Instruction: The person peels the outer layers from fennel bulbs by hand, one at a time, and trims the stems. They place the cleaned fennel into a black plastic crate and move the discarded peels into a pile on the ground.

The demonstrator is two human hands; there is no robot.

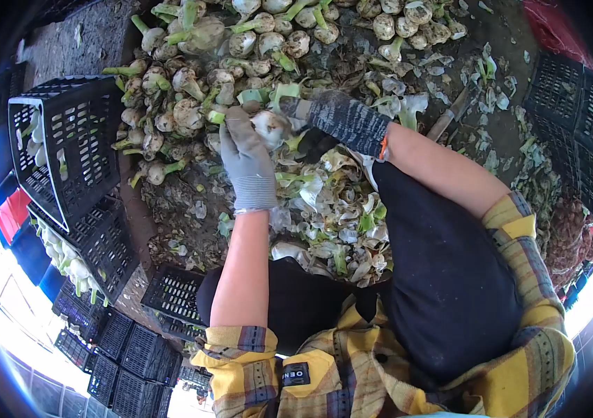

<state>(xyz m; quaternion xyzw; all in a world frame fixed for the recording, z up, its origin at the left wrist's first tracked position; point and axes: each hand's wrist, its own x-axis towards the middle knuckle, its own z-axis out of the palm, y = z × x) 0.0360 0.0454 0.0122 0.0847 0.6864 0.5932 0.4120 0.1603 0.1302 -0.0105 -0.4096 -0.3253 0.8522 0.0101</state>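
A whitish garlic bulb (269, 129) with a short cut green stem is between my two hands, above the heap's near edge. My left hand (242, 143), in a grey knit glove, grips the bulb from the left, the stem showing near its fingertips. On the bulb's other side is my right hand (314, 124), in a dark speckled glove, its fingers closed against the bulb; some of them are hidden. Just beyond the hands, many untrimmed garlic bulbs (187, 115) with soil on them and cut stems lie in a pile.
Peeled skins and leaf scraps (338, 226) cover the ground between my knees. A black crate (77, 139) with pale garlic stands tipped at the left, above another crate (101, 244). A wooden-handled tool (449, 115) lies at right. More crates (568, 104) stand at far right.
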